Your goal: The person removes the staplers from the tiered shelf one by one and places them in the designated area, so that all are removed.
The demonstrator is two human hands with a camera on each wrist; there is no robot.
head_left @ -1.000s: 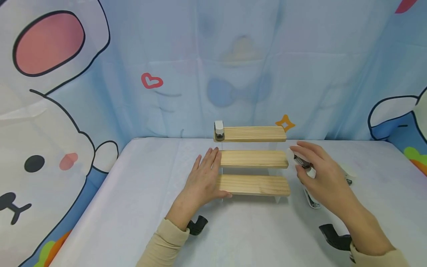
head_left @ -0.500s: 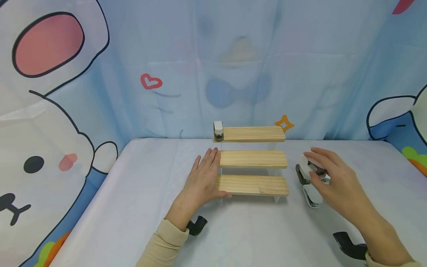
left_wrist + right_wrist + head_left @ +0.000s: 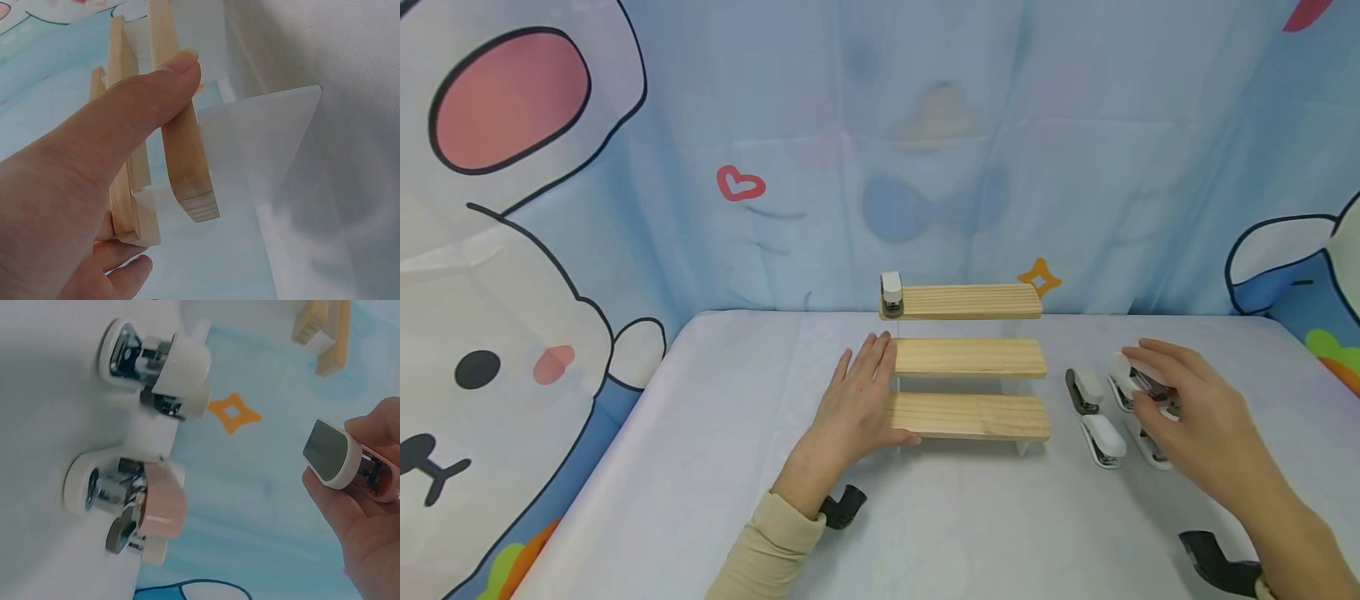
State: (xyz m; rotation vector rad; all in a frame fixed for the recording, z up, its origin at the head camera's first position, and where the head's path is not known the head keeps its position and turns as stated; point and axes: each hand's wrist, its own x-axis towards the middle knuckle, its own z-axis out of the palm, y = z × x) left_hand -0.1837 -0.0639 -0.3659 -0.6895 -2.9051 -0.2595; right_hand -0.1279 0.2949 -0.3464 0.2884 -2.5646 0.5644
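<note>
My left hand rests at the left end of a three-tier wooden display shelf. Its fingers lie straight along the middle board's end, and in the left wrist view the thumb crosses the front of the lowest board. My right hand pinches a small stapler between thumb and fingers, its grey underside facing the right wrist camera. Below and around that hand several staplers stand on the table, among them a grey-and-white one and a white one. The right hand partly hides others.
One more stapler sits on the top board's left end. A white cloth covers the table. Behind it hangs a printed blue curtain. In the right wrist view a pinkish stapler stands near a white one.
My right hand has moved to the right, away from the shelf, carrying the stapler with it. Staplers it hid before now show. My left hand has stayed on the shelf.
</note>
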